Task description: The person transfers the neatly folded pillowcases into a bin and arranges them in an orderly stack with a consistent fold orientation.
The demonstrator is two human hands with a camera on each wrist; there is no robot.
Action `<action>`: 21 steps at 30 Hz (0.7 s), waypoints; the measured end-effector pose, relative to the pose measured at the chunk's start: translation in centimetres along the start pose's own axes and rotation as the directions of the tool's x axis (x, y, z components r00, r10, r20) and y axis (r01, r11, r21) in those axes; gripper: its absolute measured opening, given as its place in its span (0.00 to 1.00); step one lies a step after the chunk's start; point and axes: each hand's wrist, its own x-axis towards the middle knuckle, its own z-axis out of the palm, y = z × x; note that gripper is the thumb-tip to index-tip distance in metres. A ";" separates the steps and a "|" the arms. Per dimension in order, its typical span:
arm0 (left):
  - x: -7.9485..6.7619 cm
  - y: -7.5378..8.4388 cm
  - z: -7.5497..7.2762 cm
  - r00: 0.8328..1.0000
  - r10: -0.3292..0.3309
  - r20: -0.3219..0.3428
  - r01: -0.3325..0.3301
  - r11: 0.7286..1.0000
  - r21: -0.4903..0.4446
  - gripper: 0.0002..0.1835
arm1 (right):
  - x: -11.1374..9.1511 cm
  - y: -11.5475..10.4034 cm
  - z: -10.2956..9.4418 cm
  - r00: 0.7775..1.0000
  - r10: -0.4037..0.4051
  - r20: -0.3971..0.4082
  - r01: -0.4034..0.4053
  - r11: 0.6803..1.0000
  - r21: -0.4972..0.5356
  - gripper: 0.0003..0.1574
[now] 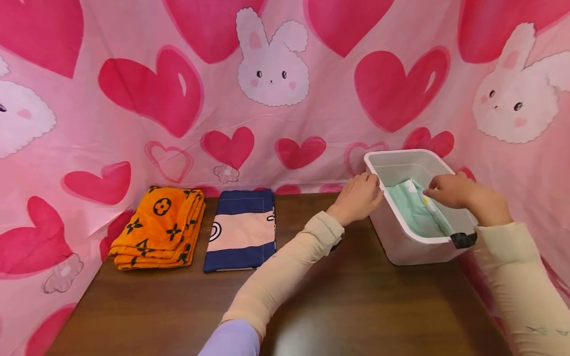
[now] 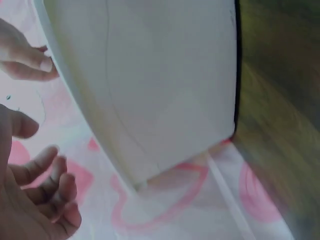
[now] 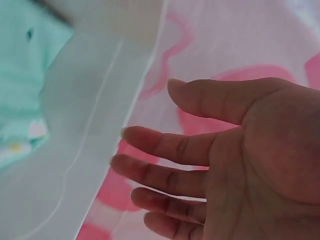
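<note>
A mint-green cloth (image 1: 416, 207) with a white and yellow pattern lies inside a whitish plastic bin (image 1: 423, 252) at the right of the table. My left hand (image 1: 359, 198) is beside the bin's left rim; in the left wrist view its fingers (image 2: 47, 190) are loosely bent and hold nothing. Over the bin's opening is my right hand (image 1: 458, 190), above the cloth. The right wrist view shows that hand (image 3: 235, 155) with its fingers spread and nothing between them.
An orange cloth (image 1: 156, 227) with black motifs is folded at the table's left. Next to it lies a folded navy and cream cloth (image 1: 242, 230). The bin has a black handle part (image 1: 463, 241). Pink heart-and-bunny fabric (image 1: 276, 118) hangs around the brown table (image 1: 334, 301).
</note>
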 end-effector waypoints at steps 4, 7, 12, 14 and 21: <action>-1.3 -1.3 -0.8 0.995 0.086 0.039 -0.086 0.996 -0.017 0.13 | -0.5 -1.9 0.8 0.997 -0.029 -0.073 0.027 0.999 -0.020 0.29; -2.8 -2.1 -1.4 0.989 0.123 0.084 -0.122 0.992 -0.020 0.14 | -0.9 -3.9 1.4 0.988 -0.078 -0.135 0.076 0.997 -0.017 0.29; -5.7 -3.5 -2.4 0.984 0.123 0.127 -0.126 0.992 0.018 0.15 | -2.0 -7.7 2.1 0.955 -0.187 -0.230 0.186 0.982 -0.028 0.27; -6.9 -4.2 -2.7 0.985 0.115 0.127 -0.120 0.992 0.028 0.14 | -2.4 -9.3 2.6 0.941 -0.208 -0.266 0.206 0.978 -0.034 0.27; -10.9 -6.4 -3.6 0.985 0.053 0.162 -0.063 0.996 0.060 0.14 | -2.0 -13.9 6.2 0.893 -0.256 -0.371 0.266 0.964 -0.024 0.32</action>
